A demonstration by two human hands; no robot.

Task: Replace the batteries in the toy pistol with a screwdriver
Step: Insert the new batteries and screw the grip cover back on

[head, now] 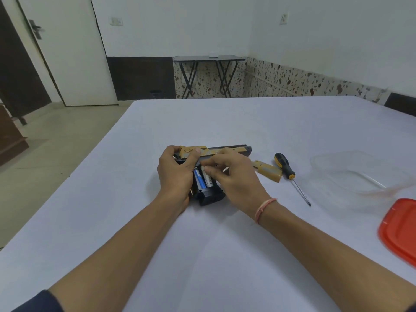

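Gripping the toy pistol (211, 152) mid-table (202, 122), the left hand (174, 174) curls round its rear. The right hand (236, 176) arches over the open grip, fingertips pinching a battery (209, 180). The screwdriver (287, 170) lies rightward.

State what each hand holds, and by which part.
Left hand grips the toy pistol at its rear end. Right hand pinches the upper end of a battery in the open handle.
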